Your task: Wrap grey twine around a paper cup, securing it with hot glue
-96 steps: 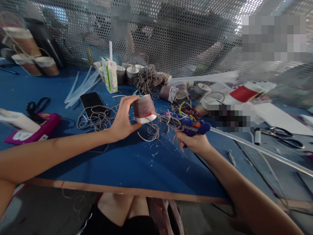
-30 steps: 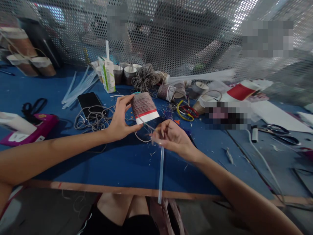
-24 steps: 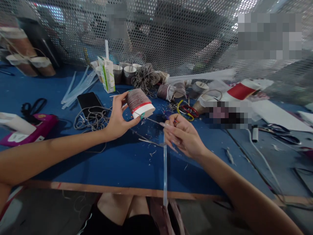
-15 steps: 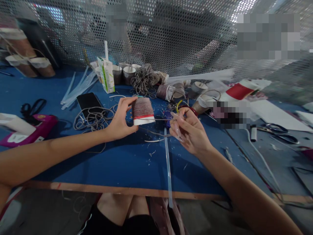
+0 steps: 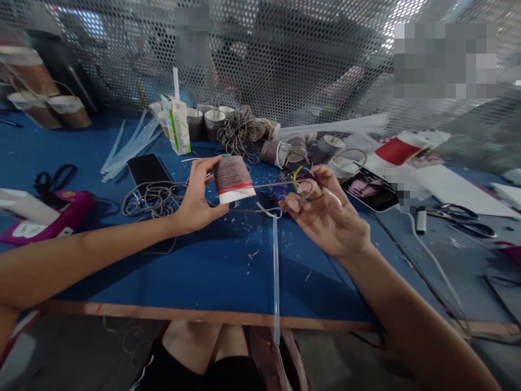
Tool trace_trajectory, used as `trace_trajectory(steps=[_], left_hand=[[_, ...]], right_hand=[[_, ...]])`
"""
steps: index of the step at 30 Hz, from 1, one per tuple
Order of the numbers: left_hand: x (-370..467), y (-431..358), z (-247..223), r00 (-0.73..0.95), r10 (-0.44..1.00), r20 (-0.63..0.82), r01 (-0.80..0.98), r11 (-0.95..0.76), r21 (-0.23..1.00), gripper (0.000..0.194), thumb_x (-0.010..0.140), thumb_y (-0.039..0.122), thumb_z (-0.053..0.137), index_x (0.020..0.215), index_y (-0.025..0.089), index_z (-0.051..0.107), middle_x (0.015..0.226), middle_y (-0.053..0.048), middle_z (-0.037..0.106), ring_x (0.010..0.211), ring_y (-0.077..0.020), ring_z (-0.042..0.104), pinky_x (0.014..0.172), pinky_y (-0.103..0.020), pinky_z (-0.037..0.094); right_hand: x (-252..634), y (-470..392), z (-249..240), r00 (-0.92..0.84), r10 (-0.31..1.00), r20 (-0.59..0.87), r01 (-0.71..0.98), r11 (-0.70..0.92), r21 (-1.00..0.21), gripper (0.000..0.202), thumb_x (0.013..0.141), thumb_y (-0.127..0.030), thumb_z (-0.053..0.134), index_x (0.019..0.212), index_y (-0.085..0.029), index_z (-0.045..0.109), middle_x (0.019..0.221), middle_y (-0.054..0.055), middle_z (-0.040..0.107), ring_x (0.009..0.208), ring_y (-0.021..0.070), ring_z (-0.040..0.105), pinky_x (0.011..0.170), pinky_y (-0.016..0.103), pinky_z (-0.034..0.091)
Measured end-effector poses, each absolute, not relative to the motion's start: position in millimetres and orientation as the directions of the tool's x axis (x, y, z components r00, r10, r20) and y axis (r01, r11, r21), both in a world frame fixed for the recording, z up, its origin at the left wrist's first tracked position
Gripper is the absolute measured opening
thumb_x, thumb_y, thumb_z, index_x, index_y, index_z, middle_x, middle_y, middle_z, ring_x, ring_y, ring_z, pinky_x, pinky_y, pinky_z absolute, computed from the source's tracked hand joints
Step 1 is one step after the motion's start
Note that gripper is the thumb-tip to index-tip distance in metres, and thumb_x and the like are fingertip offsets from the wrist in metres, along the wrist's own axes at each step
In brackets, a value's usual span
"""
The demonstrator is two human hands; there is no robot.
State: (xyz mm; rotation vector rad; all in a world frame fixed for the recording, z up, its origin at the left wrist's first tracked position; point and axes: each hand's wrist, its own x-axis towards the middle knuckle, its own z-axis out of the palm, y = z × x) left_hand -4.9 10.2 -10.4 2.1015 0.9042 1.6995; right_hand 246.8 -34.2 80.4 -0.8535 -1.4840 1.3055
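The left hand (image 5: 198,196) grips a small, red-banded cup wound with grey-brown cord (image 5: 234,176), in the air above the blue worktop (image 5: 195,277). The right hand (image 5: 336,217) holds, between bent fingers, a thin grey cord (image 5: 266,186), which runs to the cup. If this cord becomes slack, the winding could perhaps loosen; a hard pull could tilt the cup. The white-and-green cardboard carton (image 5: 177,126) carries printing, too small to be read.
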Motion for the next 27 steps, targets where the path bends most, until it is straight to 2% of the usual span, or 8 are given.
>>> trace_trajectory(steps=[6, 11, 13, 15, 18, 20, 23, 27], left_hand=[[-5.4, 13.7, -15.5, 0.039, 0.644, 0.764, 0.27, -0.743, 0.612, 0.081, 0.075, 0.057, 0.076, 0.142, 0.031, 0.038, 0.134, -0.01, 0.04, 0.127, -0.0281, 0.048, 0.102, -0.044, 0.053], [-5.9, 21.3, -24.6, -0.083, 0.685, 0.723, 0.258, -0.686, 0.68, 0.079, 0.075, 0.059, 0.075, 0.14, 0.035, 0.037, 0.136, -0.009, 0.038, 0.125, -0.028, 0.049, 0.101, -0.045, 0.052], [-6.4, 25.4, -28.4, -0.138, 0.704, 0.697, 0.238, -0.66, 0.713, 0.077, 0.075, 0.059, 0.074, 0.139, 0.035, 0.036, 0.136, -0.009, 0.038, 0.125, -0.0287, 0.048, 0.103, -0.047, 0.05], [-6.7, 28.3, -30.7, -0.155, 0.714, 0.683, 0.228, -0.647, 0.728, 0.077, 0.075, 0.058, 0.075, 0.138, 0.034, 0.036, 0.135, -0.009, 0.038, 0.127, -0.0296, 0.047, 0.104, -0.049, 0.049], [-6.9, 28.7, -30.5, -0.146, 0.72, 0.678, 0.214, -0.646, 0.732, 0.078, 0.075, 0.057, 0.076, 0.138, 0.034, 0.036, 0.135, -0.009, 0.038, 0.127, -0.0301, 0.047, 0.104, -0.05, 0.049], [-6.8, 27.0, -28.7, -0.128, 0.721, 0.681, 0.218, -0.65, 0.728, 0.079, 0.075, 0.059, 0.075, 0.138, 0.034, 0.036, 0.135, -0.009, 0.036, 0.127, -0.0303, 0.046, 0.104, -0.049, 0.049], [-6.7, 24.1, -25.5, -0.091, 0.703, 0.705, 0.251, -0.669, 0.7, 0.081, 0.074, 0.06, 0.075, 0.14, 0.035, 0.035, 0.135, -0.009, 0.034, 0.127, -0.0301, 0.046, 0.103, -0.049, 0.049], [-6.4, 21.0, -21.2, -0.054, 0.674, 0.737, 0.259, -0.703, 0.662, 0.08, 0.074, 0.055, 0.077, 0.141, 0.035, 0.038, 0.134, -0.009, 0.036, 0.125, -0.0286, 0.048, 0.1, -0.047, 0.051]], right_hand=[[250.1, -30.1, 79.6, -0.423, 0.88, 0.217, -0.255, 0.114, -0.96, 0.058, 0.066, -0.051, 0.084, 0.115, -0.043, 0.054, 0.132, -0.003, 0.06, 0.085, 0.0175, 0.069, 0.077, 0.043, 0.063], [248.1, -24.0, 78.1, -0.398, 0.907, 0.14, -0.248, 0.041, -0.968, 0.046, 0.07, -0.035, 0.085, 0.108, -0.037, 0.058, 0.12, -0.005, 0.068, 0.078, 0.0138, 0.072, 0.07, 0.035, 0.065], [248.6, -20.3, 76.4, -0.388, 0.917, 0.094, -0.22, 0.007, -0.976, 0.043, 0.073, -0.037, 0.083, 0.107, -0.032, 0.057, 0.113, -0.003, 0.072, 0.065, 0.0122, 0.07, 0.056, 0.029, 0.062], [250.3, -16.8, 75.3, -0.378, 0.924, 0.064, -0.176, -0.004, -0.984, 0.036, 0.079, -0.042, 0.077, 0.106, -0.028, 0.057, 0.101, -0.001, 0.075, 0.046, 0.0082, 0.061, 0.037, 0.022, 0.051], [256.9, -12.4, 78.2, -0.303, 0.951, 0.067, -0.056, 0.053, -0.997, 0.028, 0.085, -0.041, 0.071, 0.104, -0.025, 0.058, 0.085, -0.001, 0.077, 0.027, 0.0028, 0.037, 0.023, 0.018, 0.026], [265.0, -9.9, 84.1, -0.257, 0.961, 0.103, 0.086, 0.129, -0.988, 0.026, 0.085, -0.042, 0.071, 0.097, -0.022, 0.061, 0.074, 0.0, 0.076, 0.025, 0.0024, 0.032, 0.023, 0.018, 0.022], [280.9, -6.9, 94.6, -0.249, 0.949, 0.193, 0.349, 0.273, -0.896, 0.029, 0.084, -0.048, 0.07, 0.087, -0.019, 0.064, 0.055, 0.001, 0.069, 0.028, 0.0075, 0.043, 0.028, 0.021, 0.031], [296.8, -5.0, 99.2, -0.17, 0.899, 0.404, 0.661, 0.408, -0.63, 0.031, 0.086, -0.051, 0.065, 0.086, -0.02, 0.066, 0.061, 0.005, 0.071, 0.04, 0.0153, 0.058, 0.039, 0.028, 0.044]])
